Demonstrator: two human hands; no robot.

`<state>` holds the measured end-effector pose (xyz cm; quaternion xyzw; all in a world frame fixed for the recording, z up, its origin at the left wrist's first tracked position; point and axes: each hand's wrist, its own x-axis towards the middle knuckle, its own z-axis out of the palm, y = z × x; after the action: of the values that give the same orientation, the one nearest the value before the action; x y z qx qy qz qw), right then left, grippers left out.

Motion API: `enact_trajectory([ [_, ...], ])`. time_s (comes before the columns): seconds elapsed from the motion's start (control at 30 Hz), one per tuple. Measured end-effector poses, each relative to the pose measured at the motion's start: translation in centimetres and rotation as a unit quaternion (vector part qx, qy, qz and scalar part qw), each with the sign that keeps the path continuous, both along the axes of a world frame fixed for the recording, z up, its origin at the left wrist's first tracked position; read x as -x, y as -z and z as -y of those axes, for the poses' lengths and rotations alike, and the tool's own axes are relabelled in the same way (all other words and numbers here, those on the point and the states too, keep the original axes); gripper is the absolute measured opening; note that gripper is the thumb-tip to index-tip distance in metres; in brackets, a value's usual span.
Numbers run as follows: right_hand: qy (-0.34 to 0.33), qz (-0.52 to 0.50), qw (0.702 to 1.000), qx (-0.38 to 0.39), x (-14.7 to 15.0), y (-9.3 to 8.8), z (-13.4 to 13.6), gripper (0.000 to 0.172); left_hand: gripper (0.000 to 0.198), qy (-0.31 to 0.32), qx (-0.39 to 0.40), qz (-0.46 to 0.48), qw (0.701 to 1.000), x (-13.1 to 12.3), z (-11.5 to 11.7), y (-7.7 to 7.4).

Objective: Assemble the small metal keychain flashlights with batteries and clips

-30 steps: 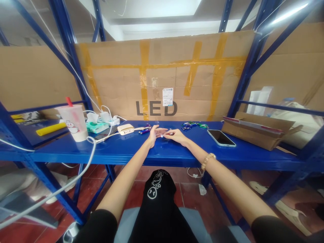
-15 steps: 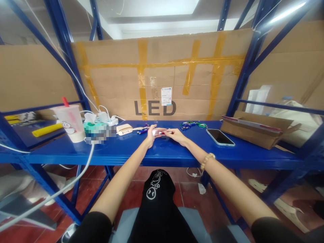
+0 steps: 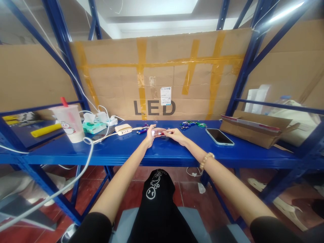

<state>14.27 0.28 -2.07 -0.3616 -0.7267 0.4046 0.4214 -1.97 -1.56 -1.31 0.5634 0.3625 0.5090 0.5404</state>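
Observation:
My left hand (image 3: pixel 151 135) is over the blue tabletop, thumb up and fingers reaching to the right around a small, slim red thing (image 3: pixel 162 133) with a whitish end. The tips of my right hand (image 3: pixel 175 135) pinch the other end of that piece, so it lies between both hands. Fingers hide much of it, and I cannot make out its exact kind. Just behind my left hand lie several slim blue and purple pieces (image 3: pixel 142 130). Beyond my right hand is a small heap of shiny blue and green clip-like pieces (image 3: pixel 187 125).
To the right are a phone (image 3: pixel 219 137) and an open cardboard box (image 3: pixel 255 130). On the left stand a plastic cup (image 3: pixel 69 125), a tissue pack (image 3: pixel 93 127), a cream power adapter (image 3: pixel 123 129) and white cables. A large cardboard sheet (image 3: pixel 116 81) closes off the back.
Both hands stay at the same place with the slim red thing between them. Only slight finger movement and a small shift of the view show.

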Motion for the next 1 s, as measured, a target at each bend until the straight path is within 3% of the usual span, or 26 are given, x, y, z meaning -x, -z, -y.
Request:
enact_trajectory([
  [0.77,0.014,-0.010,1.000,0.000,0.10,-0.33,0.52,0.039,0.060,-0.007,-0.009,-0.040,0.999,0.11,-0.01,-0.03],
  [1.0,0.015,0.000,1.000,0.002,0.07,-0.47,0.65,0.051,0.056,-0.009,-0.008,-0.021,1.000,0.11,-0.10,0.08],
])
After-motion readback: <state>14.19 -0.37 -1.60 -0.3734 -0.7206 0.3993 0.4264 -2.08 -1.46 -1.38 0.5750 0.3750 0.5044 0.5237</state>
